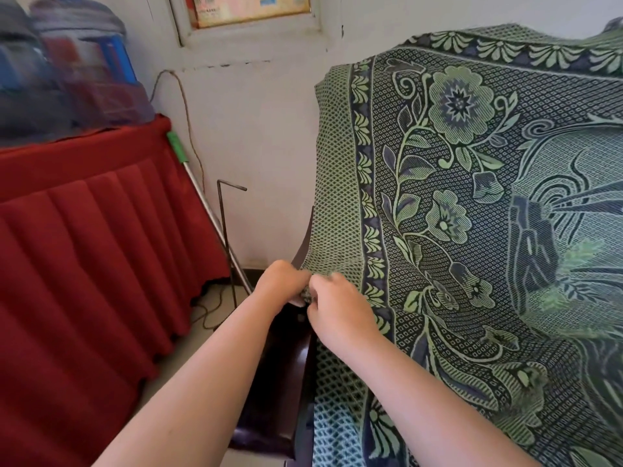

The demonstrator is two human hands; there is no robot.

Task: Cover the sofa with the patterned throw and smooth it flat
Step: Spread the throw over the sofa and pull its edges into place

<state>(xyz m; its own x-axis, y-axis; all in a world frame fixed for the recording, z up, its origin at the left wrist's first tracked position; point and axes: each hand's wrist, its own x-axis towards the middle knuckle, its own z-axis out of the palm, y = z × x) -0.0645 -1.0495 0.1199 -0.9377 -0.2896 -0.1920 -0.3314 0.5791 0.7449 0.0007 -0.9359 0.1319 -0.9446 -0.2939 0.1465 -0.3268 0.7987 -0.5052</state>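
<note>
Spread across the right of the view, from 12 o'clock round to 5 o'clock: patterned throw (472,197), green and dark blue, woven with flowers, leaves and a fan-shaped border. Draped over the sofa (269,382), covering back and seat. Only dark brown wood of the sofa's near end left showing, at 6 o'clock, under the hands. Rumpled in soft folds toward 4 o'clock, not lying flat there. Left edge of the throw hanging from near 12 o'clock down to just below centre.

Just below centre, both hands together on that edge. Left hand (279,281) curled, fingers closed round a small bunch of the throw's edge. Right hand (337,308) just beside it, at its 4 o'clock, knuckles up, fingers likewise curled and pinching the same bunch. 2 bare forearms reaching in from 7 and 5 o'clock.

At 9 o'clock, a pleated red cloth (84,230) hanging in long folds. Above it at 10 o'clock, 2 blurred water jugs (67,69). Between red cloth and sofa, against the white wall (263,129): a pole with a green grip (177,146), leaning, and a thin bent metal rod (225,230), upright. At 12 o'clock, the lower edge of a framed picture (249,8).
</note>
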